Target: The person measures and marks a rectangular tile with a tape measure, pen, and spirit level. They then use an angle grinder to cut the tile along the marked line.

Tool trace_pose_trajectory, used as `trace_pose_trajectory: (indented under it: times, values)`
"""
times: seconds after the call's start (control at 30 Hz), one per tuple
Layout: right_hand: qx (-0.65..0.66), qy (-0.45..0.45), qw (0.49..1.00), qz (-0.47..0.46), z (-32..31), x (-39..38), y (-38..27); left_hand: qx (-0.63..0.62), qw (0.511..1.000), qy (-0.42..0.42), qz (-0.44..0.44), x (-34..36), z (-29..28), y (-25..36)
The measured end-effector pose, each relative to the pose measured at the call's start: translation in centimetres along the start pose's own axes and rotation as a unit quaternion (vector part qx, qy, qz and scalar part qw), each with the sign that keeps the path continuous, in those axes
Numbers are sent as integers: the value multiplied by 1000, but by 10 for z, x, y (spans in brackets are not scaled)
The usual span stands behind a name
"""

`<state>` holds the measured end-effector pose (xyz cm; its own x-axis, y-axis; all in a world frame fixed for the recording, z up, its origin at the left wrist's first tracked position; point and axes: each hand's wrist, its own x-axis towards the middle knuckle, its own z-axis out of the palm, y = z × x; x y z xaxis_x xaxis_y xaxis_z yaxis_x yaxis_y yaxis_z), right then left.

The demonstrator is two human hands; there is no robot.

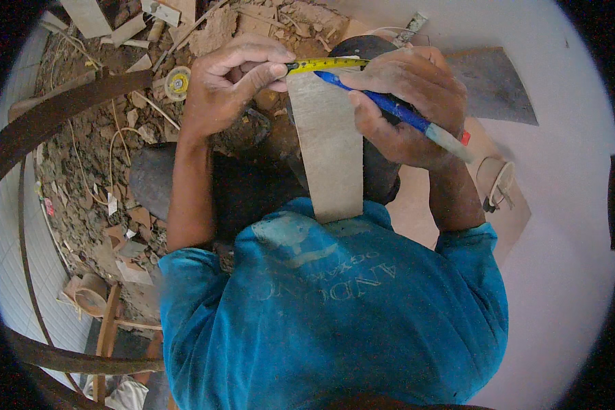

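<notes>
Your left grip (234, 83) pinches yellow measuring-tape blade (326, 63) across pale flat strip's (333, 143) far end; right grip (427, 85) pinches slim blue pen (408, 115).

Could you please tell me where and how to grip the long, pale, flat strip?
Probably pinch the long, pale, flat strip halfway along its left edge, coming from the left: that edge is straight and uncovered there, while the yellow measuring tape lies across its top end and the right hand is at its upper right.

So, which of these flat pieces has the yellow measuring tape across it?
The long pale strip by the tip of the blue pen: tape crosses it alone, not the grey piece at right or the upper-left pieces.
</notes>
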<state>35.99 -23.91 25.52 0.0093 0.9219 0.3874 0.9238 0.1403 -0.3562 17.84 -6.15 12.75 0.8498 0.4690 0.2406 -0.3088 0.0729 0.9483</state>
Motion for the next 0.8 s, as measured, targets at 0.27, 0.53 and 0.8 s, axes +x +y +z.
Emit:
trace_pose_trajectory:
  times: [0.27,0.53,0.8]
  values:
    - [2,9,1000,-13,3,4,6,25,1000,3,-16,4,-3,2]
    - [-7,10,1000,-12,4,4,4,4,1000,-6,-4,5,-3,-1]
    - [-7,11,1000,-13,5,3,4,-11,1000,-2,-5,4,-2,-2]
